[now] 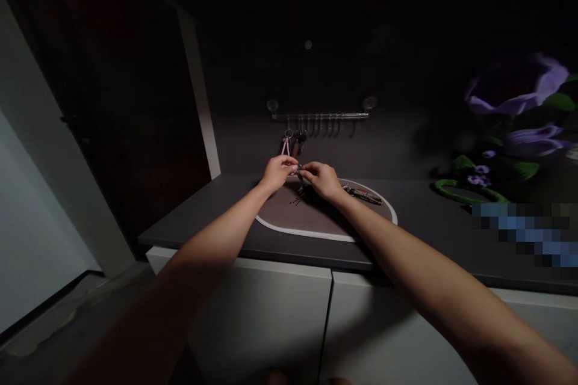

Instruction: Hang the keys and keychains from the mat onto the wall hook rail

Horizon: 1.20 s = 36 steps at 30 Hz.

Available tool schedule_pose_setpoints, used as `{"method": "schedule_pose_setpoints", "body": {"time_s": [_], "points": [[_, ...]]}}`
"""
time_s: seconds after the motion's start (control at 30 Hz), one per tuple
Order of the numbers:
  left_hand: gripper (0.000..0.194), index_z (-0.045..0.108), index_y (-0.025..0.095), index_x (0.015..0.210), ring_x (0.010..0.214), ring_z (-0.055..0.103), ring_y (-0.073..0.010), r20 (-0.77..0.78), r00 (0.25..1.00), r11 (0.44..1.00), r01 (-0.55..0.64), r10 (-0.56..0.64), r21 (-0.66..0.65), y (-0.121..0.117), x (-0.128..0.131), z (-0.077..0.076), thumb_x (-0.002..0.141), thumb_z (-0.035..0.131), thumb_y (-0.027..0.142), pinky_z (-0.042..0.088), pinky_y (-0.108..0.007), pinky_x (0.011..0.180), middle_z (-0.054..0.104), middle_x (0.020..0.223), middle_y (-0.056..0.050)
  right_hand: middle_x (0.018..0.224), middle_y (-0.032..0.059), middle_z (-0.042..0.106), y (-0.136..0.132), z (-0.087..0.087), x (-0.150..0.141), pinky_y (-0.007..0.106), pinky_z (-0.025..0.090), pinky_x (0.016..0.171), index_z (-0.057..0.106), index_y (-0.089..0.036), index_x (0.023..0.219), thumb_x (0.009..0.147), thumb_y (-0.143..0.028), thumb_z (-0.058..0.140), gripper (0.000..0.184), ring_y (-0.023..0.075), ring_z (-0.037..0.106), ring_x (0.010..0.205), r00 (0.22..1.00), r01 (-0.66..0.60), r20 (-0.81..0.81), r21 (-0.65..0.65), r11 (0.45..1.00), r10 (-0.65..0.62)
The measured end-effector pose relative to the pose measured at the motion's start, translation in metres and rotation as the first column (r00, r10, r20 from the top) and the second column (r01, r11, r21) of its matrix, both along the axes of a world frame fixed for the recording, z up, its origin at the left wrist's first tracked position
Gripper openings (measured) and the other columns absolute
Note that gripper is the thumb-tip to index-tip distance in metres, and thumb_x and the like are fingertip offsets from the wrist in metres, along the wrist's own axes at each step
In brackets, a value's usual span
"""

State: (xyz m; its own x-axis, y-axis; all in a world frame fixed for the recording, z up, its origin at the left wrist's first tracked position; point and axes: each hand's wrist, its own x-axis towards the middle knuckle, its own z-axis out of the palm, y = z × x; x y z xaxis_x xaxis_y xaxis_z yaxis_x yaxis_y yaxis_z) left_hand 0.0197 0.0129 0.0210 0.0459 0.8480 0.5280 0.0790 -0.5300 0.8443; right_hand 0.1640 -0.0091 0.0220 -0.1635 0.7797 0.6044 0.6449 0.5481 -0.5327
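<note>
Over an oval brown mat (pixel 311 225) with a white rim, my two hands meet at their fingertips. My left hand (pixel 278 171) is closed in a pinch on a small metal key ring (pixel 300 168). From the other side, the thumb and fingers of my right hand (pixel 323 178) grip the same ring. What hangs from it is dark and partly hidden by my right hand. Just below, small keys (pixel 297 197) show near the mat. A patterned strap (pixel 366 195) lies on the mat beyond my right wrist.
On the dark wall a clear hook rail (pixel 320 116) carries a pink strap (pixel 286 146) and dark keys (pixel 301 137) at its left end. Purple flowers (pixel 537 141) stand at the right of the dark counter (pixel 419 234). White cabinet doors (pixel 271 307) are below.
</note>
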Motion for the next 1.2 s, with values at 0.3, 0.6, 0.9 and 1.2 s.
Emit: {"method": "schedule_pose_setpoints", "body": {"time_s": [0.3,0.6,0.9,1.2], "points": [[0.013,0.061,0.01,0.074,0.057,0.055,-0.0084,0.075,0.995,0.998,0.064,-0.065,0.014,-0.003,0.0,0.001,0.062,0.064,0.014,0.046,-0.023,0.061,0.061,0.063,0.0,0.078,0.0038,0.066,0.01,-0.005,0.003,0.025,0.042,0.068,0.065,-0.016,0.08,0.072,-0.031,0.059,0.018,0.0132,0.058,0.07,0.963,-0.133,-0.233,0.029,0.991,0.136],[0.014,0.059,0.011,0.08,0.059,0.058,-0.0086,0.14,0.983,0.993,0.116,-0.118,0.027,-0.005,0.006,0.003,0.066,0.061,0.015,0.048,-0.022,0.061,0.061,0.064,0.0,0.069,0.0001,0.058,0.012,-0.003,0.001,0.024,0.044,0.063,0.059,-0.015,0.073,0.06,-0.04,0.065,0.028,0.01,0.052,0.064,0.777,-0.338,-0.586,-0.08,0.938,0.23],[0.01,0.06,0.012,0.075,0.054,0.056,-0.0092,-0.127,0.98,0.985,-0.145,0.156,0.088,0.006,0.0,-0.006,0.073,0.051,0.015,0.044,-0.021,0.055,0.061,0.065,-0.002,0.068,-0.0017,0.055,0.021,0.002,0.001,0.026,0.047,0.063,0.055,-0.016,0.07,0.054,-0.039,0.069,0.031,0.0096,0.051,0.064,0.657,-0.316,-0.739,-0.087,0.945,0.152],[0.019,0.066,0.014,0.082,0.073,0.058,-0.0143,-0.598,0.723,0.936,-0.229,0.347,0.267,0.008,-0.008,-0.014,0.076,0.048,0.015,0.041,-0.024,0.069,0.067,0.081,-0.007,0.064,-0.0012,0.053,0.045,0.042,0.003,0.023,0.048,0.055,0.054,-0.015,0.07,0.063,-0.024,0.062,0.015,0.0082,0.051,0.058,0.627,-0.22,-0.774,-0.068,0.973,0.088]]}}
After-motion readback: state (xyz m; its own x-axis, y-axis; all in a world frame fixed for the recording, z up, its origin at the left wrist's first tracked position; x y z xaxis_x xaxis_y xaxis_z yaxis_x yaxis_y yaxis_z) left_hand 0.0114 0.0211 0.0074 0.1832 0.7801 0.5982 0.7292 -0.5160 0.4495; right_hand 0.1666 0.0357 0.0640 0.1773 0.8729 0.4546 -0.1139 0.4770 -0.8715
